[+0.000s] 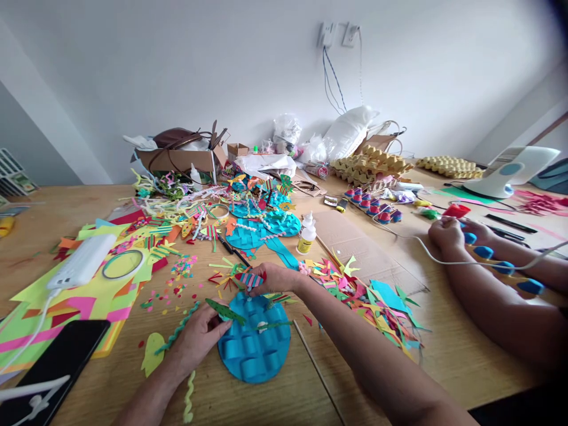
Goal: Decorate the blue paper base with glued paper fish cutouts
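Note:
A round blue woven-paper disc point(255, 361) lies on the table before me, with a white blob and a thin green strip on it. Over its left edge, my left hand point(199, 331) pinches a dark green spotted paper cutout point(225, 310). My right hand point(277, 278) reaches across the disc's far edge, its fingers closed on a striped paper fish point(249, 279) in red and blue. A yellow paper fish point(153, 353) and a twisted teal paper strip point(181, 327) rest beside my left hand. Beyond my right hand stands a white glue bottle point(306, 236).
Coloured paper scraps point(355, 296) are heaped right of my arm. Paper sheets, a white power strip point(82, 260) and a black phone point(57, 367) lie left. A thin stick point(317, 370) is near the disc. Another person's hands point(448, 234) hold painted egg-carton pieces at right.

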Available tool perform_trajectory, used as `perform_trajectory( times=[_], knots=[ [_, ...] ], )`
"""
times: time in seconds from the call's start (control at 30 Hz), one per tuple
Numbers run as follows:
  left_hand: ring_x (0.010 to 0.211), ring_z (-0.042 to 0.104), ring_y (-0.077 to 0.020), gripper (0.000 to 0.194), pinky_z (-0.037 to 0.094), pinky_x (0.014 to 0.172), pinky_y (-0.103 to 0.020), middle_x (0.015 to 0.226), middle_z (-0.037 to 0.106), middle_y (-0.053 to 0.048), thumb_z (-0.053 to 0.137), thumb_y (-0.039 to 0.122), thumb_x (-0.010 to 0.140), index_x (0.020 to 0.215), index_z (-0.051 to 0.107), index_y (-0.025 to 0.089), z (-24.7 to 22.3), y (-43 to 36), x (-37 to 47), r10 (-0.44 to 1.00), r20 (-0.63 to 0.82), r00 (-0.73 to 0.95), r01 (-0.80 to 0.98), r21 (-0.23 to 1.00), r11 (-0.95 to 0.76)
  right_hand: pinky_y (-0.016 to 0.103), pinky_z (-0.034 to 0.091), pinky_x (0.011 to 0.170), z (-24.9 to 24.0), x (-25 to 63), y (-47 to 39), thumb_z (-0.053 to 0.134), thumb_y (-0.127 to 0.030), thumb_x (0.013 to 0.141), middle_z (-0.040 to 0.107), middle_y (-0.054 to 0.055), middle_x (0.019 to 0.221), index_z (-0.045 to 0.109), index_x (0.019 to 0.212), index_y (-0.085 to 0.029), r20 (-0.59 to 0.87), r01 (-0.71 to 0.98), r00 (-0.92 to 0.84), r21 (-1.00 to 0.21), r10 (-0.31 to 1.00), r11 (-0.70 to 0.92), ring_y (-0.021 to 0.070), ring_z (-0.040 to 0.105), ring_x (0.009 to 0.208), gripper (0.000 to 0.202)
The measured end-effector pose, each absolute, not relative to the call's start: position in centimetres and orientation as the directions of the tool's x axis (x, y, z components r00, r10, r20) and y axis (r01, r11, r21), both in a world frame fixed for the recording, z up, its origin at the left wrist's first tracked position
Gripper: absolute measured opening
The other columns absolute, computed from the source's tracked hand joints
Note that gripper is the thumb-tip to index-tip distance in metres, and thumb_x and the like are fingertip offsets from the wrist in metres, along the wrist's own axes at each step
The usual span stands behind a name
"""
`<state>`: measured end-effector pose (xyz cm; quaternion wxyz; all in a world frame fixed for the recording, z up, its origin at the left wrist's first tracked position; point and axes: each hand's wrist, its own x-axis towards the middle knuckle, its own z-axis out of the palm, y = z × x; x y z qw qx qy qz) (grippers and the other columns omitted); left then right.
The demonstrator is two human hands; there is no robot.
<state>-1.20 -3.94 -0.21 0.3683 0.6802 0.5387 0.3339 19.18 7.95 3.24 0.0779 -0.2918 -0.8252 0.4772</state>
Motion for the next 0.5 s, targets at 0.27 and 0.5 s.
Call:
perform_trajectory(
  times=[0.27,0.5],
  knots=[
    [0.072,0.054,-0.0182,0.011,0.044,0.066,-0.028,0.077,0.061,-0.003,0.053,0.027,0.071,0.073,0.061,0.019,0.23,-4.00,-1.13,0.976,0.060,0.208,0.497,0.853,-0.158,0.019,0.038,0.054,3.19,19.38,7.71,0.068,-0.026,0.067,0.062,-0.003,0.062,0.067,0.072,-0.015,-0.167,0.458,-0.787,-0.803,0.594,0.381,0.0112,0.053,0.060,0.013],
    [0.076,0.056,-0.0193,0.009,0.044,0.069,-0.030,0.078,0.062,-0.003,0.054,0.026,0.069,0.070,0.060,0.020,0.57,-3.85,-0.98,0.978,0.071,0.198,0.498,0.852,-0.163,0.021,0.041,0.059,3.25,19.20,7.47,0.073,-0.033,0.062,0.065,-0.001,0.068,0.068,0.074,-0.016,-0.193,0.466,-0.771,-0.820,0.607,0.332,0.0137,0.057,0.066,0.021]
  ],
)
